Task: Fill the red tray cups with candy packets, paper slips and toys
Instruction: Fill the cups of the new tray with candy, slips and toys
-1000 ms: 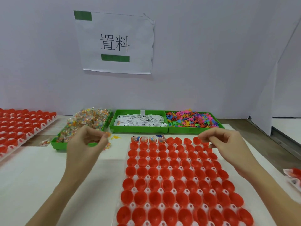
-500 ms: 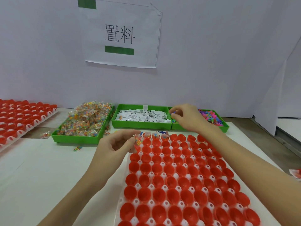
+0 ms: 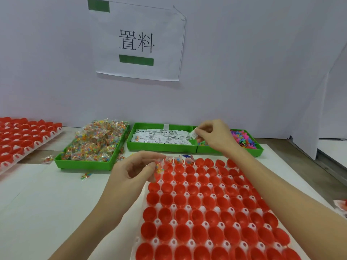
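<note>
Candy packet (image 3: 159, 168) in left fingers (image 3: 150, 168)

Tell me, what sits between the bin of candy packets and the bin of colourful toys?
In the head view, the green bin of paper slips sits between the candy bin and toy bin.

White paper sign (image 3: 139, 42), printed characters, green tape, fixed to grey wall (image 3: 244, 62) behind table's far edge.
</note>
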The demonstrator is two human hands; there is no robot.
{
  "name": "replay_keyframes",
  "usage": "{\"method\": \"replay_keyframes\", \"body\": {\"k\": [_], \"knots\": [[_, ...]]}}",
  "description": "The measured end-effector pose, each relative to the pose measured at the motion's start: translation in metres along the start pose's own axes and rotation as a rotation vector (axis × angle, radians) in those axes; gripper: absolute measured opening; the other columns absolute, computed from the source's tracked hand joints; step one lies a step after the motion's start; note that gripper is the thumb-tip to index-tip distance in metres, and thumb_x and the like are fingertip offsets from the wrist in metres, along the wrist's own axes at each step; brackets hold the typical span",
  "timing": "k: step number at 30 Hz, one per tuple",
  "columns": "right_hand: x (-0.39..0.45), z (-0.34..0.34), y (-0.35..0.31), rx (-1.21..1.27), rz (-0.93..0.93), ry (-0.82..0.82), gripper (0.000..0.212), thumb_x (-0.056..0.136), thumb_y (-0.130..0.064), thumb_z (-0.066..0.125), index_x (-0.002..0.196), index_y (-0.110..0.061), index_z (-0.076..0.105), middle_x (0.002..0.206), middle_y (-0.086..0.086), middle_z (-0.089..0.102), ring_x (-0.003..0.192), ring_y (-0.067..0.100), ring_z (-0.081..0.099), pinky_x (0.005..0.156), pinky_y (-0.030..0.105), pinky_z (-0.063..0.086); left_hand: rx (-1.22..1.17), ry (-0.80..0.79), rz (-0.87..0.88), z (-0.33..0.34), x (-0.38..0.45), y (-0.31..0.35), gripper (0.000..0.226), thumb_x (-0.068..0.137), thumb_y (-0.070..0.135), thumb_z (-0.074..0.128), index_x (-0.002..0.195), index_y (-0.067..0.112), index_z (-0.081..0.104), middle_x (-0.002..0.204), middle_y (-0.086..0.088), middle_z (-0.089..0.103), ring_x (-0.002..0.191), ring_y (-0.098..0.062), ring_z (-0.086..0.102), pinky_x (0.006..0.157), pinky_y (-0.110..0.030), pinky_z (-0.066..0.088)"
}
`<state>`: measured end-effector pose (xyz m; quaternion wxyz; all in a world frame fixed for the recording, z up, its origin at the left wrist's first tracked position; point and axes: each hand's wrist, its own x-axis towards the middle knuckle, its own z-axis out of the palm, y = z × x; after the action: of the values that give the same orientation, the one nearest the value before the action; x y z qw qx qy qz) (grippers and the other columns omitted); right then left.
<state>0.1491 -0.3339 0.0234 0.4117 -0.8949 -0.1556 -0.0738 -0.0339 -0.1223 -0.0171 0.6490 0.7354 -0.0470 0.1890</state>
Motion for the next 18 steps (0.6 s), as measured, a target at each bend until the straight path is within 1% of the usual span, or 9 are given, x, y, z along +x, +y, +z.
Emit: {"method": "replay_keyframes", "body": {"k": [2,4,6,9,11,13,15,17,18], "knots": [[-0.027,-0.008,-0.009,0.154,-0.004,-0.067,0.009,0.098,-0.012,0.066,0.097,-0.006,0.073,0.078,0.005,0.077,0.070,0.014,0.076,0.055,0.020,0.051,0.021,-0.027,0.024,0.004,-0.003,0.004,0.032,0.102,0.009,0.057,0.103,0.031,0.080,0.067,-0.003,0.062,0.069,-0.016,0.060,0.073,-0.023,0.050],[-0.055,-0.015,-0.016,0.186,-0.075,-0.087,0.007,0.097,-0.012,0.067,0.096,-0.009,0.074,0.078,0.001,0.077,0.069,0.011,0.075,0.057,0.020,0.053,0.001,-0.056,0.043,0.009,-0.008,0.011,0.026,0.101,0.020,0.058,0.105,0.035,0.080,0.068,-0.004,0.063,0.068,-0.014,0.062,0.072,-0.019,0.050],[-0.080,-0.023,-0.023,0.154,-0.148,-0.105,0.010,0.097,-0.013,0.067,0.096,-0.016,0.076,0.082,-0.008,0.077,0.070,0.006,0.073,0.063,0.016,0.054,-0.036,-0.091,0.058,0.015,-0.012,0.018,0.022,0.094,0.025,0.063,0.106,0.034,0.079,0.075,-0.005,0.067,0.068,-0.012,0.066,0.069,-0.014,0.051],[-0.110,-0.032,-0.029,0.135,-0.194,-0.138,0.021,0.099,-0.013,0.064,0.096,-0.029,0.079,0.089,-0.012,0.076,0.076,0.008,0.071,0.074,0.020,0.057,-0.144,-0.102,0.037,0.023,-0.017,0.021,0.022,0.086,0.013,0.073,0.101,0.026,0.080,0.084,-0.011,0.074,0.073,-0.022,0.075,0.069,-0.016,0.056],[-0.126,-0.036,-0.032,0.148,-0.204,-0.166,0.026,0.100,-0.012,0.063,0.100,-0.032,0.079,0.096,-0.014,0.077,0.085,0.012,0.072,0.082,0.029,0.058,-0.189,-0.101,0.017,0.026,-0.021,0.024,0.019,0.080,0.009,0.078,0.095,0.019,0.080,0.084,-0.013,0.077,0.075,-0.027,0.077,0.069,-0.019,0.059],[-0.136,-0.036,-0.035,0.166,-0.229,-0.188,0.026,0.098,-0.013,0.065,0.105,-0.034,0.079,0.100,-0.014,0.077,0.093,0.008,0.072,0.087,0.030,0.057,-0.209,-0.138,-0.002,0.028,-0.023,0.027,0.015,0.077,0.009,0.081,0.091,0.014,0.081,0.082,-0.014,0.078,0.074,-0.027,0.078,0.070,-0.021,0.060],[-0.144,-0.035,-0.036,0.165,-0.253,-0.154,0.022,0.094,-0.017,0.072,0.105,-0.035,0.078,0.093,-0.012,0.077,0.088,0.008,0.073,0.082,0.031,0.058,-0.196,-0.201,-0.015,0.029,-0.025,0.028,0.013,0.078,0.009,0.082,0.090,0.014,0.081,0.082,-0.014,0.078,0.076,-0.029,0.078,0.071,-0.021,0.061],[-0.149,-0.033,-0.035,0.153,-0.269,-0.111,0.016,0.089,-0.020,0.078,0.098,-0.034,0.077,0.085,-0.012,0.076,0.081,0.009,0.073,0.075,0.032,0.059,-0.160,-0.225,-0.002,0.030,-0.028,0.029,0.014,0.080,0.010,0.082,0.092,0.017,0.082,0.085,-0.012,0.079,0.079,-0.028,0.078,0.075,-0.023,0.061],[-0.151,-0.032,-0.035,0.142,-0.279,-0.104,0.013,0.088,-0.021,0.080,0.094,-0.033,0.076,0.082,-0.012,0.076,0.079,0.009,0.073,0.072,0.030,0.058,-0.138,-0.227,0.009,0.031,-0.028,0.028,0.015,0.081,0.011,0.083,0.094,0.018,0.082,0.088,-0.010,0.079,0.082,-0.027,0.078,0.077,-0.025,0.061]]}}
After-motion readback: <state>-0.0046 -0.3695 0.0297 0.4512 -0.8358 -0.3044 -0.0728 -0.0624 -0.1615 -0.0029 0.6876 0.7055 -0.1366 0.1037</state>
